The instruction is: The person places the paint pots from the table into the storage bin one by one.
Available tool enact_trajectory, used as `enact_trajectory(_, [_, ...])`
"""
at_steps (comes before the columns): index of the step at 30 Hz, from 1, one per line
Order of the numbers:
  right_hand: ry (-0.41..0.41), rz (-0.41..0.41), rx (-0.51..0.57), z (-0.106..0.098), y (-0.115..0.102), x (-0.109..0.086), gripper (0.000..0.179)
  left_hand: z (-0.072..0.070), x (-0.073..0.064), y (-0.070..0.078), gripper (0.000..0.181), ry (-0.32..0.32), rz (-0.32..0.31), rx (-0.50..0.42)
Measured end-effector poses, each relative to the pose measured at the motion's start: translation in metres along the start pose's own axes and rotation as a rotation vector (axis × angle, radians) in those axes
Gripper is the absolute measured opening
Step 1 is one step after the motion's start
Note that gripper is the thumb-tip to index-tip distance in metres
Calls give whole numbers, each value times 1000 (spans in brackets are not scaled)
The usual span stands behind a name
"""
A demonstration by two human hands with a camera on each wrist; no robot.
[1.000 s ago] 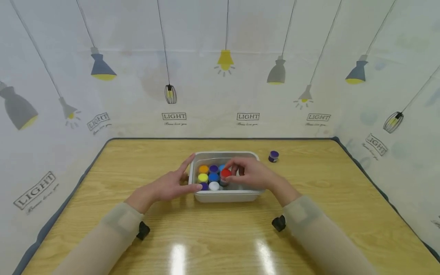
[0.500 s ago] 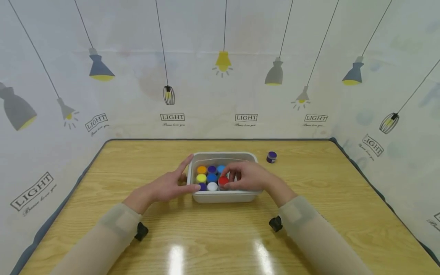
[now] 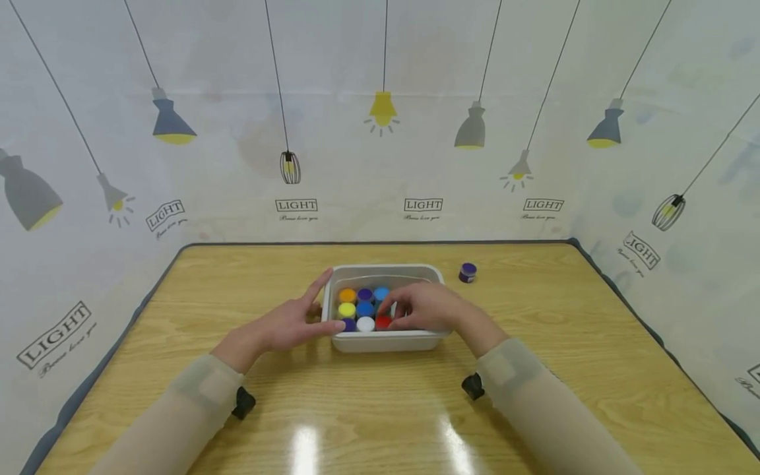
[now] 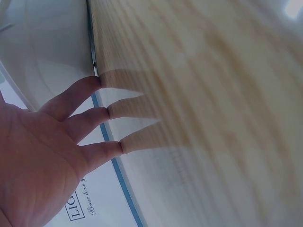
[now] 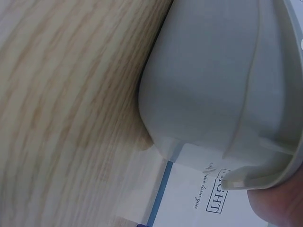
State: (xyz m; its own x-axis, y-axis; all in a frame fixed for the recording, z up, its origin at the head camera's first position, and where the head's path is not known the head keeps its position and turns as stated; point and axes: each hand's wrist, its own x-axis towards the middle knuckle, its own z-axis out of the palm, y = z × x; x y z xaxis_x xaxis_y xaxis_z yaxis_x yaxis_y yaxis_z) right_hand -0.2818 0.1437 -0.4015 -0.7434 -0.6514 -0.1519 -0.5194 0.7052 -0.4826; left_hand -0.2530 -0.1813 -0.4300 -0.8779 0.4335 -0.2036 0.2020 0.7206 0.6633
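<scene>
A white plastic tub (image 3: 386, 342) sits at the centre of the wooden table (image 3: 380, 409), packed with small paint pots. The right hand (image 3: 430, 307) reaches into the tub from 4 o'clock, its fingers curled about the red-lidded pot (image 3: 382, 321) in the near row, beside the white-lidded pot (image 3: 365, 323). The left hand (image 3: 291, 323) rests against the tub's 9 o'clock wall, fingers straight and spread, holding nothing. A lone purple-lidded pot (image 3: 468, 272) stands on the table at 2 o'clock, well apart from the tub.
</scene>
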Motion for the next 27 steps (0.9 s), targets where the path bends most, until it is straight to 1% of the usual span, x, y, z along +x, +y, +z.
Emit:
enact_trajectory(4, [-3,0,6,1,-1,0,18,0,-1,-1,112,0,-2,-2])
enact_trajectory(10, [1,-9,-16,1,0,0,16,0,-3,-1,112,-4,-1,-6])
enact_trajectory(27, [24,-8,-13,2,2,1,13,0,-2,-1,112,0,-8,2])
